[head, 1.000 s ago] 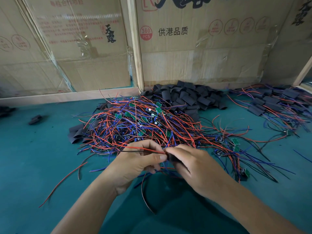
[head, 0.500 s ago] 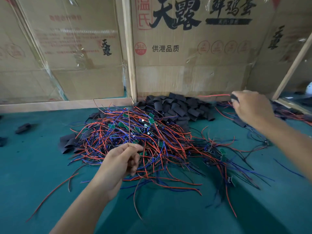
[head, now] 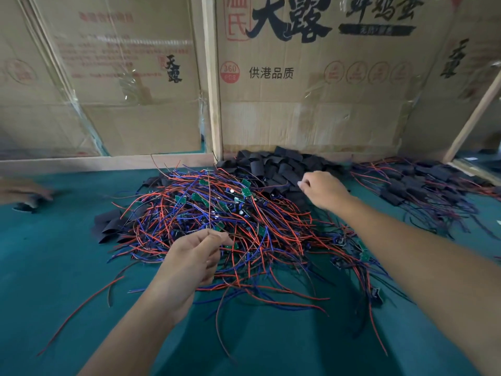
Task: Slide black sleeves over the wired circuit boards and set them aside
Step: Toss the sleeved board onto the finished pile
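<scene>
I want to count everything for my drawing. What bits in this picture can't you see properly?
- Head view: right hand over the black sleeves; its curled fingers hide whether it holds one.
- Left hand over the wire pile; fingertips hide any pinched wire.
- Another person's hand, blurred and cut off by the left edge.
- Finished pile: boards hidden inside sleeves, blurred.
- Circuit board parts: too small.

Left hand (head: 193, 256) near, fingers loosely curled, right hand (head: 322, 189) outstretched, fingertips seemingly pinched together
</scene>
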`<state>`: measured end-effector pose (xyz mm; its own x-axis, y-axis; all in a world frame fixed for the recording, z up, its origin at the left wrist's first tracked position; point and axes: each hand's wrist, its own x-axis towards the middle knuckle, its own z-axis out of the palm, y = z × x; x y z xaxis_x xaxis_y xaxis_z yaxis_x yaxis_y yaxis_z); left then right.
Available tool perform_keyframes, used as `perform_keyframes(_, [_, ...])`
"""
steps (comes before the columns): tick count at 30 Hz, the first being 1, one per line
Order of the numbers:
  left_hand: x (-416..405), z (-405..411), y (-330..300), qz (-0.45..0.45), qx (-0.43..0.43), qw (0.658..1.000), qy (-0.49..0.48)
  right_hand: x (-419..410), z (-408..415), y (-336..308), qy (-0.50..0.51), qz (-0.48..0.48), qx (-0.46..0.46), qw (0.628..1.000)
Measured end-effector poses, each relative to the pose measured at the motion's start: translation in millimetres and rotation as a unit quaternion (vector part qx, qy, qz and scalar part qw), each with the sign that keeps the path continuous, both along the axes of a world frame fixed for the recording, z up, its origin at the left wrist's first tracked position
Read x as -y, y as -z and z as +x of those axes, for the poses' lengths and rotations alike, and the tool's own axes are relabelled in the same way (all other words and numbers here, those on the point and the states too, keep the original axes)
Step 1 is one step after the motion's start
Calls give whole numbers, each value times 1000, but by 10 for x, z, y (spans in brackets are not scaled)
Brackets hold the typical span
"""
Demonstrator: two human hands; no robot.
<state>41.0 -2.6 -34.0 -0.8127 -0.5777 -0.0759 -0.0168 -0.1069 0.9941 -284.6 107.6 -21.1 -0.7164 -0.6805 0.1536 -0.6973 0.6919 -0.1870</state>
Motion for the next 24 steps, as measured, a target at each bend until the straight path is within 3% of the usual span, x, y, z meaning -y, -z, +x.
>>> perform_keyframes(7, [1, 20, -4, 10, -1, 1000, 14, 106, -109, 72, 2, 21, 64, 998])
perform_keyframes(12, [-3, 11, 9, 11, 1, 1000, 15, 38, -110, 160, 5, 43, -31, 999])
perform_keyframes(14, [-3, 3, 17, 13, 2, 1000, 12, -40, -75, 96, 61, -4, -89, 994])
perform_keyframes(16, [-5, 2, -2, -8, 15, 1000, 4, -186, 40, -51, 131, -135, -70, 980])
perform_keyframes(19, [-60, 13, -33, -174, 30, 984, -11, -464, 468, -271, 128, -336, -1, 933])
perform_keyframes(24, [-317, -18, 5, -436, 26, 899, 37, -663, 1801, -147, -88, -330, 92, 935])
